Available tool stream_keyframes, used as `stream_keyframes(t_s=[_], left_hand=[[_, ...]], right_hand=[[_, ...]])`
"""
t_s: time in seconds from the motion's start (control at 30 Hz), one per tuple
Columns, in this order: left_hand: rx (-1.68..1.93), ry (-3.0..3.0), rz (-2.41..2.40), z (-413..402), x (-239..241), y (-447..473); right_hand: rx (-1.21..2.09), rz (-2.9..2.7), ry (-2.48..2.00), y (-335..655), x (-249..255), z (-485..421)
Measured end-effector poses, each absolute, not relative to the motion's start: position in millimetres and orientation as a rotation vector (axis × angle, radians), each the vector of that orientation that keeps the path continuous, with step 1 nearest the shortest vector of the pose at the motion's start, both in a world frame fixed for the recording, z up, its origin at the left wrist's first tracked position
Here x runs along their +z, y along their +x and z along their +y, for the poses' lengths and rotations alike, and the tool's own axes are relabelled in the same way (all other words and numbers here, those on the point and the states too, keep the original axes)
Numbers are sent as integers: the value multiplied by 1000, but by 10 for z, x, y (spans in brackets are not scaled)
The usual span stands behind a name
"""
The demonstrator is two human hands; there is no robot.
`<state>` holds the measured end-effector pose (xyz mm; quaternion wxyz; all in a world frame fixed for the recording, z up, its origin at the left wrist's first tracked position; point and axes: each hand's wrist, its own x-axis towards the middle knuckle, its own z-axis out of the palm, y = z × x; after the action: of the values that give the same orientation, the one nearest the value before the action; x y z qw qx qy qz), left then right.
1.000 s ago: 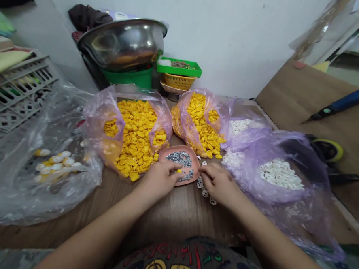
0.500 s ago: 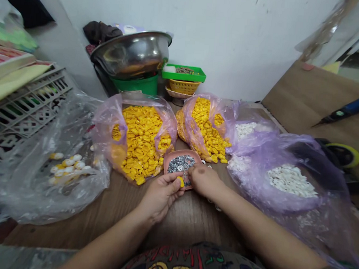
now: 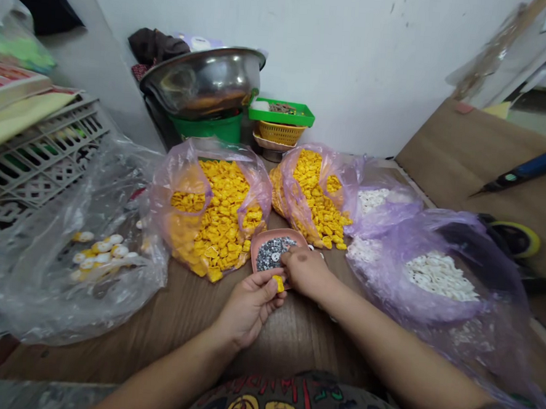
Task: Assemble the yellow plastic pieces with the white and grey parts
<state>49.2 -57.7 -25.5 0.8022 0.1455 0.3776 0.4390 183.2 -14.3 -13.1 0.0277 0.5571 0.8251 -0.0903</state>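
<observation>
Between thumb and fingers, my left hand [image 3: 252, 305] pinches a small yellow plastic piece [image 3: 278, 284] just in front of a pink tray [image 3: 255, 241]. Small grey metal-looking parts [image 3: 266, 253] fill much of the tray, and a white disc-like part [image 3: 276, 257] lies among them. My right hand [image 3: 306, 269] reaches over the tray's right side with its fingers curled down and closed; its fingertips are partly hidden, and what they hold cannot be made out. The hands are close together. Behind the tray stand two purple bags of yellow pieces [image 3: 221, 207], [image 3: 308, 188].
At left, a clear bag [image 3: 123, 306] holds several white-and-yellow pieces [image 3: 102, 257]. Purple bags with white pieces [image 3: 439, 276] lie at right. A steel basin [image 3: 206, 80], a green tray [image 3: 283, 114] and a yellow basket [image 3: 280, 133] stand by the wall. A blue-handled tool [image 3: 529, 168] juts in at right.
The view has shifted slightly. My right hand stays at the tray with its fingers slightly farther up and in among the parts; the left still holds the yellow piece.
</observation>
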Motion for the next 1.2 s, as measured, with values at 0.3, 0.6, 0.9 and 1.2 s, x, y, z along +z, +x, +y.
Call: stream_keyframes(t_s=[0.3,0.6,0.9,1.2], left_hand=[[983,221,774,-564,-264,470],[940,289,700,-566,-322,470],[888,329,724,-581,-341,470],[907,286,689,-562,-332,479]], right_hand=[[-412,2647,1764,1855,-73,-152],[-1233,3025,1829,1775,-89,-380],[-1395,2856,1931,1806,8,-401],[-3132,1349,2135,1918,-72,-344]])
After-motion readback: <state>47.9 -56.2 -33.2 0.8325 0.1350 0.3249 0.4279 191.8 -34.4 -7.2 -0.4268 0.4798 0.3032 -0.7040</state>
